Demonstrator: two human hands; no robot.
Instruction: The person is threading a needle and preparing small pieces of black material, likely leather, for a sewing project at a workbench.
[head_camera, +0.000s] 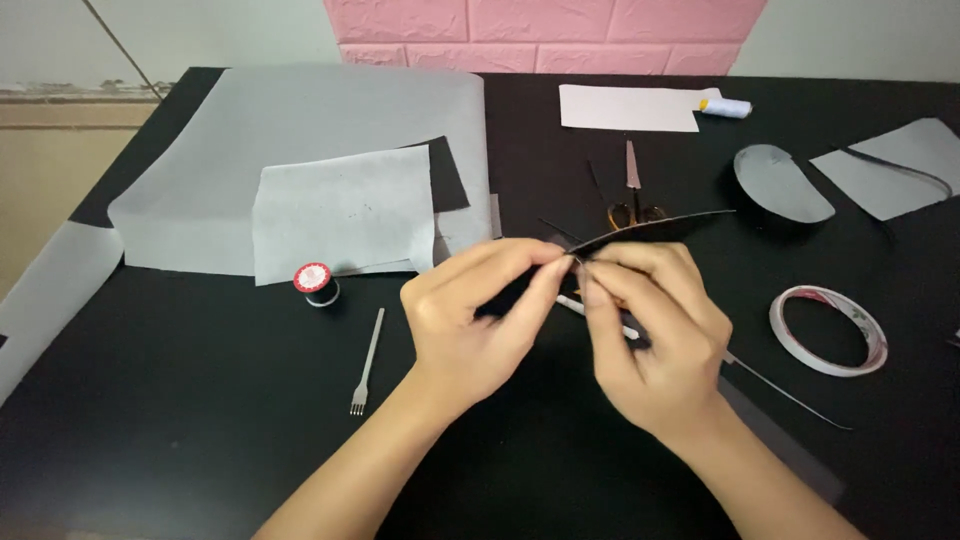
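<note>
While pinched at its near end between both hands, left hand (470, 310) and right hand (655, 335), thin black strip (665, 227) held above the bench (200, 430), long axis running up-right toward scissors (632, 195). Thread spool (316, 282) and pronged tool (366, 366) left; tape roll (828, 330) right.

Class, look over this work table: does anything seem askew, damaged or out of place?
Nothing looks damaged or spilled. The grey sheets lie loosely overlapped and crooked, one hanging off the table's left edge. Both hands, left and right, pinch a thin dark strip.
</note>
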